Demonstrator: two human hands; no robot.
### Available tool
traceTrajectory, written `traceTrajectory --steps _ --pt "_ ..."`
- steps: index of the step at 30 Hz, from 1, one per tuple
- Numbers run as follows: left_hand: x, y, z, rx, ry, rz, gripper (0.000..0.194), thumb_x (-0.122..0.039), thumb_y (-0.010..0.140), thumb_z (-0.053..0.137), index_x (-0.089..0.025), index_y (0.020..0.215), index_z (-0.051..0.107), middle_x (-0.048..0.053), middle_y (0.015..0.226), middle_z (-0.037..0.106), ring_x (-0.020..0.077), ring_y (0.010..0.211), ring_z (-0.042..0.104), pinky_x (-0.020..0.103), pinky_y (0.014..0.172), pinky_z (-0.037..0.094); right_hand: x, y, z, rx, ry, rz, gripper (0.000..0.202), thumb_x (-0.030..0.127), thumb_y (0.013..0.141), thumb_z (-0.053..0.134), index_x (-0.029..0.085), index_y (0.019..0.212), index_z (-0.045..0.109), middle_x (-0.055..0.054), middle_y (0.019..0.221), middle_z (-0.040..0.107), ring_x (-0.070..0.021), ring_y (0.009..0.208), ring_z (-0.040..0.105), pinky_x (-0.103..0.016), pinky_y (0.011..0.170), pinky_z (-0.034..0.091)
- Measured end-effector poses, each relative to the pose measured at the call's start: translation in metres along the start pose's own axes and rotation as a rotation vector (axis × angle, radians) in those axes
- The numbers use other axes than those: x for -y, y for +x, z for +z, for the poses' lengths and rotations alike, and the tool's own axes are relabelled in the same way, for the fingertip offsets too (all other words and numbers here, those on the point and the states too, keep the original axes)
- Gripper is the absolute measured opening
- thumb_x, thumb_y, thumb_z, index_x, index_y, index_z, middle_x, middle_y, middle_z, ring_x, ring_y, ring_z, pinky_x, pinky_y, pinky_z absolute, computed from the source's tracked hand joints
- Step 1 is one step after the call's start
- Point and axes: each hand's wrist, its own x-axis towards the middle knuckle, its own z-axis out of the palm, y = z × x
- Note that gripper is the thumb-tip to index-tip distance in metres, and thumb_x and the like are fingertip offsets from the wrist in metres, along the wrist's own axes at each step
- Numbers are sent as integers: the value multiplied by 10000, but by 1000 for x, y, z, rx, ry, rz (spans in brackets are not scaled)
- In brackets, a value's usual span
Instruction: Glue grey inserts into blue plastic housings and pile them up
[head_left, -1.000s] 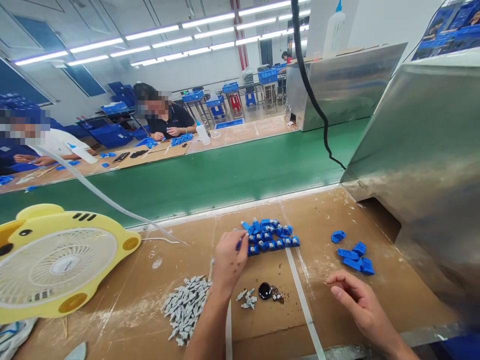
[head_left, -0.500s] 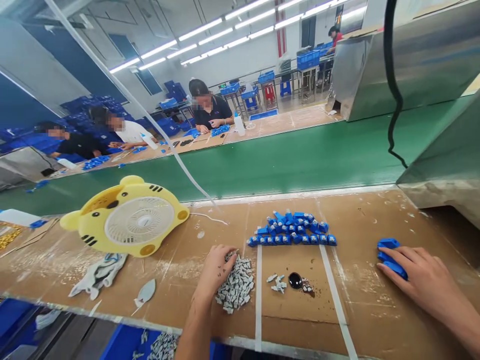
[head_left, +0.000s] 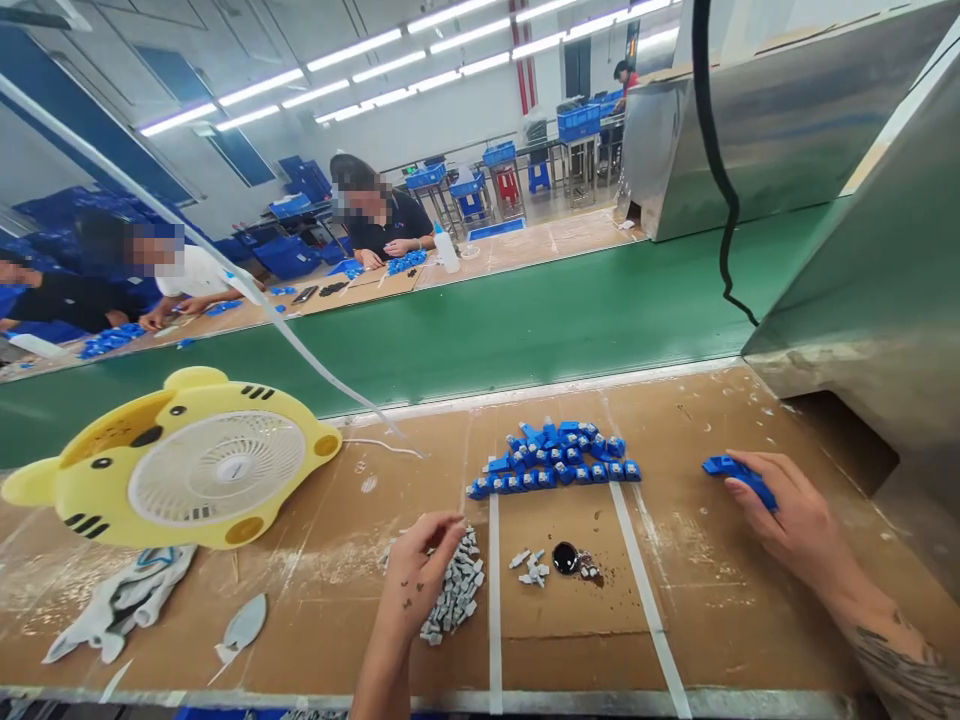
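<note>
My left hand (head_left: 421, 568) is over the left side of a heap of small grey plastic parts (head_left: 459, 600). Its fingers curl toward the thumb, and whatever they pinch is hidden. Out at the right, my right hand (head_left: 791, 520) grips a blue plastic piece (head_left: 739, 472) at the cardboard surface; the palm side is out of sight. Between the hands, small blue pieces with pale tips (head_left: 559, 452) stand in a heap with a straight row in front. Nearer me are a few loose grey parts (head_left: 531, 568) and a small round dish of dark liquid (head_left: 565, 558), with dark spots beside it.
A yellow animal-faced fan (head_left: 217, 465) lies at the left, with a glove (head_left: 124, 605) and a leaf-shaped piece (head_left: 244, 622) before it. Beyond runs a green belt (head_left: 525, 320). A metal housing (head_left: 862, 330) stands at right. Co-workers sit across the belt.
The view has turned, shifting the scene leftward. My left hand's fingers have drawn together over the grey heap. My right hand has moved slightly farther out, still gripping blue plastic.
</note>
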Motion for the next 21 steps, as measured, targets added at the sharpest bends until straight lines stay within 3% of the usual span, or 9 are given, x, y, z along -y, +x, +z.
traceTrajectory --steps 3,6,9,13,17,21 --pt "-16 -16 19 71 -186 12 422 -611 847 664 -216 761 785 51 680 753 207 594 691 275 566 569 17 1 -4 -21 200 182 436 577 851 635 238 1124 669 -112 1017 719 -277 905 695 -387 795 554" --pt "-34 -23 40 136 -267 50 465 -651 847 676 -218 743 811 61 644 744 197 565 686 264 553 571 37 0 -2 92 445 322 404 498 752 730 238 1058 684 -91 1032 729 -262 885 700 -365 787 560" --pt "-47 -24 52 192 -270 131 435 -623 877 668 -223 848 836 64 653 745 182 527 669 243 495 545 52 -8 8 196 629 436 342 406 694 734 240 993 717 -78 1027 750 -262 874 687 -370 791 550" --pt "-50 -22 54 265 -199 331 262 -427 970 627 -264 1005 829 68 770 790 187 608 719 236 548 572 68 -18 23 225 795 556 297 339 674 695 227 945 742 -68 975 762 -263 855 662 -383 791 525" --pt "-46 -21 53 284 -147 419 212 -338 991 614 -274 1031 812 45 771 788 176 639 737 214 577 579 74 -18 21 276 759 587 290 334 651 746 235 922 760 -62 949 755 -280 902 651 -394 836 506" --pt "-47 -21 55 204 -109 409 247 -390 991 614 -250 912 802 39 731 782 174 589 728 223 561 582 72 -18 17 276 897 691 417 354 641 837 224 1023 734 -48 939 715 -177 691 557 -294 609 446"
